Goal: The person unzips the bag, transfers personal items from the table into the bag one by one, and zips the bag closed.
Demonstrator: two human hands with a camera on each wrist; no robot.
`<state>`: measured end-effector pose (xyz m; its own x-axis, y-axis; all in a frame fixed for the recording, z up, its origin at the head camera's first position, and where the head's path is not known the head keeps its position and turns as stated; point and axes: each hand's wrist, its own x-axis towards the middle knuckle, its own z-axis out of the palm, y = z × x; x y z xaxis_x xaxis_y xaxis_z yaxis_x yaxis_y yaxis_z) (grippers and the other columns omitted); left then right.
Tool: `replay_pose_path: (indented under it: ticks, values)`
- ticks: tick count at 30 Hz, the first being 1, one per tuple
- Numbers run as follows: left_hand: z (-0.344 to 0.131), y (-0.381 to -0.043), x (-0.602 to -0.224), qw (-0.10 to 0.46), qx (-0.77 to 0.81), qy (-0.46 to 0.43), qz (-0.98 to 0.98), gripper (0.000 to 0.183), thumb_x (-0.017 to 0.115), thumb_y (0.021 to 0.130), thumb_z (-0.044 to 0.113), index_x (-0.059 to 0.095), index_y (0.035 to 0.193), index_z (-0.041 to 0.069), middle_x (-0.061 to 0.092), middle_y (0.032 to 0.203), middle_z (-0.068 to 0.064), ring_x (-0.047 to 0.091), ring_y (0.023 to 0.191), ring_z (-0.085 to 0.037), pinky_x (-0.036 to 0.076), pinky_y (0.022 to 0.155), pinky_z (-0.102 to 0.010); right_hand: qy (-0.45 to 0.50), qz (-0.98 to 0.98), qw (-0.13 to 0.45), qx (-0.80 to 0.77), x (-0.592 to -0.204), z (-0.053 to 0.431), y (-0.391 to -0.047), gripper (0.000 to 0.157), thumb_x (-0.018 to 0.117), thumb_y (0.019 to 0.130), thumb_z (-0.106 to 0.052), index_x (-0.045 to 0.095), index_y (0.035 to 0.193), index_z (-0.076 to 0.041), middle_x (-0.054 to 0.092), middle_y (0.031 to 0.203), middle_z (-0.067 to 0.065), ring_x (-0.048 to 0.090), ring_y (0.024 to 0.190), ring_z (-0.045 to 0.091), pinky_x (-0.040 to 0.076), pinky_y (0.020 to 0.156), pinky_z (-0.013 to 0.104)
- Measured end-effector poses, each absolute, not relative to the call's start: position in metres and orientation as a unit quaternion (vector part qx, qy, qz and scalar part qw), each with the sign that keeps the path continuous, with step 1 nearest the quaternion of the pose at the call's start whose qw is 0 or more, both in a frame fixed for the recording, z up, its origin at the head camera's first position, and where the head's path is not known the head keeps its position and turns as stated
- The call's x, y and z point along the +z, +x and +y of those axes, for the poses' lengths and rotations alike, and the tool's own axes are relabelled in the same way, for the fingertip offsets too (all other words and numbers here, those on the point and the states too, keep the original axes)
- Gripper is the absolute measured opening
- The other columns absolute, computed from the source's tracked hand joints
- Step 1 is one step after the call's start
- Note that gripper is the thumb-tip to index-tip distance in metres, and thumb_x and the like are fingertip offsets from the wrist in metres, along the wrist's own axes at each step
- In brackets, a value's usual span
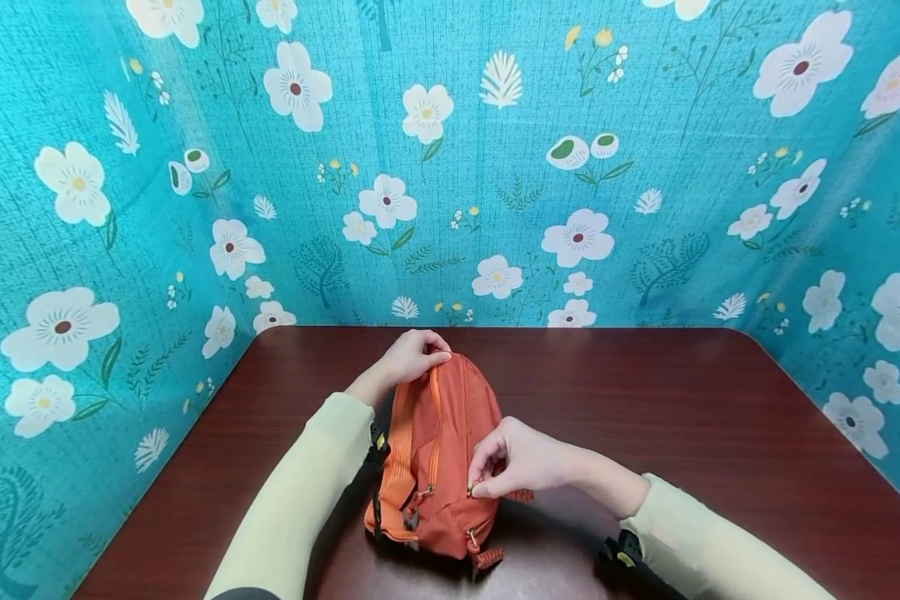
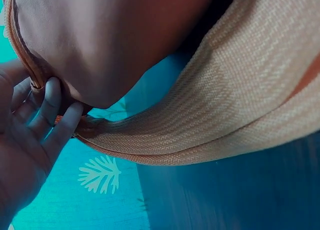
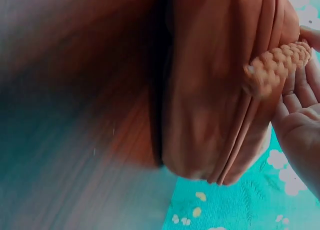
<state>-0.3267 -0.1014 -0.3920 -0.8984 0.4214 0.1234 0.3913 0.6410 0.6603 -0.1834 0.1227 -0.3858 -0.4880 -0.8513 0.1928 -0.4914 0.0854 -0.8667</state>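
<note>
An orange bag (image 1: 450, 450) with zippers and a wide woven strap (image 1: 399, 467) lies on the table, its far end towards the back. My left hand (image 1: 416, 357) grips the bag's far end; in the left wrist view its fingertips (image 2: 52, 92) curl at the end of a zipper (image 2: 22, 52), beside the strap. Thumb and fingertips of my right hand (image 1: 521, 458) pinch a zipper pull on the bag's right side. A braided cord (image 3: 280, 67) from that pull reaches out beneath the hand. Another pull with a braided cord (image 1: 487, 558) hangs at the near end.
The dark red-brown table (image 1: 630, 392) has rounded far corners. Blue flowered cloth (image 1: 450, 167) surrounds it at the back and both sides. A third zipper pull (image 1: 426, 492) sits on the bag's upper face, near the strap.
</note>
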Motion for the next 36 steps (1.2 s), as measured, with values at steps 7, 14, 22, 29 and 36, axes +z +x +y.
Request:
replay_pose_path:
  ticks: [7, 14, 22, 29, 36]
  values:
    - [-0.096, -0.324, -0.392, 0.008, 0.322, 0.202, 0.925, 0.012, 0.068, 0.092, 0.026, 0.072, 0.096, 0.016, 0.065, 0.091, 0.001, 0.057, 0.078, -0.017, 0.048, 0.074, -0.034, -0.489, 0.712, 0.183, -0.469, -0.385, 0.12, -0.176, 0.004, 0.073, 0.085, -0.006, 0.073, 0.081, -0.01, 0.064, 0.073, -0.009, 0.055, 0.064, -0.001, 0.051, 0.057, 0.025]
    - [-0.093, -0.322, -0.393, 0.002, 0.306, 0.218, 0.927, 0.011, 0.068, 0.092, 0.026, 0.072, 0.094, 0.016, 0.065, 0.091, 0.002, 0.057, 0.084, -0.017, 0.048, 0.08, -0.036, -0.512, 0.717, 0.167, -0.443, -0.388, 0.12, -0.171, 0.007, 0.071, 0.087, -0.007, 0.072, 0.082, -0.013, 0.063, 0.074, -0.008, 0.056, 0.066, -0.002, 0.052, 0.058, 0.024]
    - [-0.095, -0.317, -0.395, -0.017, 0.349, 0.249, 0.903, 0.012, 0.069, 0.091, 0.022, 0.072, 0.099, 0.013, 0.065, 0.093, 0.001, 0.055, 0.081, -0.017, 0.047, 0.076, -0.031, -0.513, 0.737, 0.157, -0.411, -0.389, 0.121, -0.169, 0.009, 0.07, 0.088, -0.007, 0.069, 0.084, -0.016, 0.062, 0.076, -0.014, 0.056, 0.067, -0.004, 0.052, 0.059, 0.023]
    - [-0.107, -0.296, -0.391, -0.079, 0.355, 0.275, 0.89, 0.022, 0.073, 0.088, 0.022, 0.07, 0.108, 0.013, 0.063, 0.102, -0.001, 0.055, 0.078, -0.017, 0.047, 0.071, -0.031, -0.509, 0.736, 0.163, -0.414, -0.39, 0.122, -0.17, 0.005, 0.07, 0.089, -0.011, 0.07, 0.086, -0.015, 0.062, 0.078, -0.015, 0.056, 0.068, -0.003, 0.052, 0.059, 0.023]
    - [-0.125, -0.261, -0.39, -0.111, 0.358, 0.304, 0.876, 0.015, 0.076, 0.086, 0.022, 0.067, 0.096, 0.016, 0.06, 0.09, 0.004, 0.054, 0.07, -0.012, 0.046, 0.06, -0.029, -0.517, 0.739, 0.152, -0.405, -0.385, 0.126, -0.171, 0.004, 0.07, 0.09, -0.016, 0.07, 0.088, -0.019, 0.062, 0.078, -0.013, 0.056, 0.067, -0.002, 0.052, 0.058, 0.023]
